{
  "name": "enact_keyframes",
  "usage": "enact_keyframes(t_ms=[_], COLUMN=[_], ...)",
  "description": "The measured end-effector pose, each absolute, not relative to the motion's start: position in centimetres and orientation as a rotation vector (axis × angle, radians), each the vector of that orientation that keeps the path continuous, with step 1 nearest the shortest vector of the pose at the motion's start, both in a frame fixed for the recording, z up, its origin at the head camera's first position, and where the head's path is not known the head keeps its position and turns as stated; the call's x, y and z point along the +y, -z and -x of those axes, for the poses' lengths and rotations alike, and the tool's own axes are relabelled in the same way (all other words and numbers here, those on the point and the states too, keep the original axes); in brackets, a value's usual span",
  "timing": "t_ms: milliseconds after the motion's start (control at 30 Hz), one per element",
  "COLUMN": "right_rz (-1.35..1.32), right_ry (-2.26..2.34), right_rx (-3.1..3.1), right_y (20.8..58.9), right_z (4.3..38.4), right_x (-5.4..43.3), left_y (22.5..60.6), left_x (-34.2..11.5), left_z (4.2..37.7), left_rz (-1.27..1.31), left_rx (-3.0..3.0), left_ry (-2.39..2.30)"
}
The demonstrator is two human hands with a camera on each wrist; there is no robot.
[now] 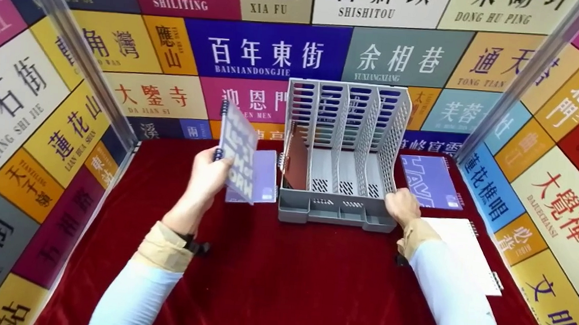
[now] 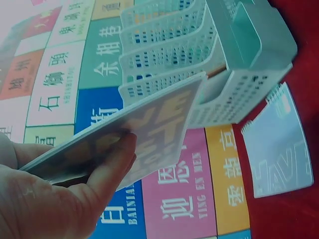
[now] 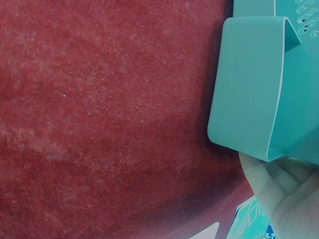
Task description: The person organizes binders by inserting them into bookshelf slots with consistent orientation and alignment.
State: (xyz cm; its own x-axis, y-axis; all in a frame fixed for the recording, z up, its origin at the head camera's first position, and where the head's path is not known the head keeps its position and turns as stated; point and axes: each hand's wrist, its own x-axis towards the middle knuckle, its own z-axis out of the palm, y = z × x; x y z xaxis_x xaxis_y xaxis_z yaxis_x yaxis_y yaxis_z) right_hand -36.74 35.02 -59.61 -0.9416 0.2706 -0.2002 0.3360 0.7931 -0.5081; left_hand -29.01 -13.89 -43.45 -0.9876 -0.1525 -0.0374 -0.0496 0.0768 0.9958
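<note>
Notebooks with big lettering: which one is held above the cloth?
The lettered notebook gripped by the left hand; the purple notebook left of the gray organizer and the purple notebook right of it both lie flat on the red cloth.

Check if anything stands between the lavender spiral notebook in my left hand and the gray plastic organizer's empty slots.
Sideways, yes: the organizer's left wall and the flat brown item just inside it; from above, nothing visible.

Grey rack (image 1: 336, 219), greyish-purple notebook (image 1: 239, 154) with pale lettering, dark red cloth (image 1: 286, 284), multicoloured patchwork wall (image 1: 267, 50)
</note>
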Motion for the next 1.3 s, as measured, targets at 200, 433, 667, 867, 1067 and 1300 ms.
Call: enact_keyframes(t_ms=[200,433,667,867,1067,1300], right_rz=[-0.456,-0.412,-0.433,-0.453,-0.433,-0.481], right_ry=[0.84,0.821,0.839,0.84,0.84,0.848], right_rx=[2.879,2.903,2.892,2.883,2.901,2.869], right_y=[59.9,59.4,59.4,59.6,59.6,59.5], right_z=[36.6,36.7,36.6,36.7,36.8,36.8], right_x=[35.2,35.1,35.1,35.1,34.9,34.9], left_y=[42.5,41.7,42.8,43.6,44.1,45.2], left_x=[-12.2,-10.0,-7.6,-5.2,-3.4,-1.6], left_z=[28.1,27.6,27.6,28.0,28.3,29.0], left_rz=[-0.142,-0.097,-0.089,-0.049,-0.041,-0.036], left_rx=[-2.259,-2.265,-2.279,-2.283,-2.296,-2.322], left_ry=[2.122,2.179,2.176,2.209,2.234,2.232])
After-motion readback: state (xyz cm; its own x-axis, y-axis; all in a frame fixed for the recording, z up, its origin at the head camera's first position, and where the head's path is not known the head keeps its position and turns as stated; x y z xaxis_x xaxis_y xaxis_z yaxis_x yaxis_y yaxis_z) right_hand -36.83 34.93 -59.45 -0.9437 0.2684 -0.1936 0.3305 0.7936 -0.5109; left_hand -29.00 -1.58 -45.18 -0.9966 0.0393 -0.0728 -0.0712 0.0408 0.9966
